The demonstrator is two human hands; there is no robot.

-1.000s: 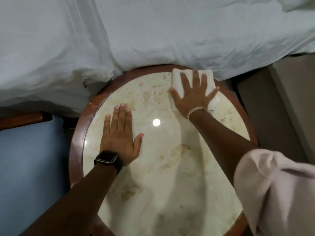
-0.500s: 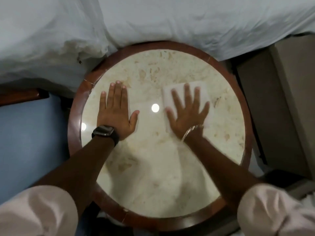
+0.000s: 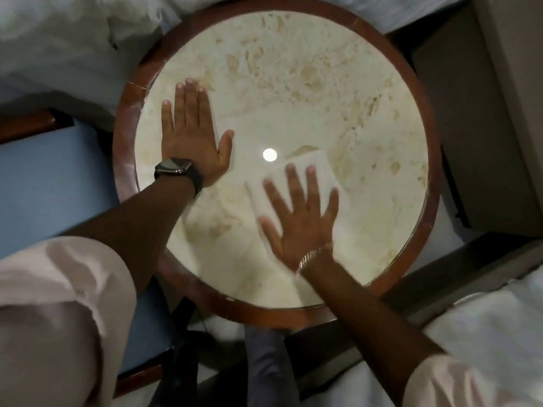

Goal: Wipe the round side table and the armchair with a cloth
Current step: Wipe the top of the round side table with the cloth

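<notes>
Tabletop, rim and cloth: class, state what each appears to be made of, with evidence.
Tabletop: likely polished marble or similar stone; cream with tan mottling, mirrors a lamp.
Rim: seemingly varnished reddish-brown wood, glossy.
Cloth: white, folded, soft; fabric or thick paper, cannot tell.

Far half of round side table (image 3: 323, 69) lies bare.

Bedroom, prob hotel rm, rumpled white bedding (image 3: 58, 39) by marble-top round side table (image 3: 293, 83), blue-cushioned armchair (image 3: 58, 183)

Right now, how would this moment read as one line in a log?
step: wiping table | right hand: flat on white cloth, near centre | left hand: flat on round side table | armchair: not yet wiped
</notes>
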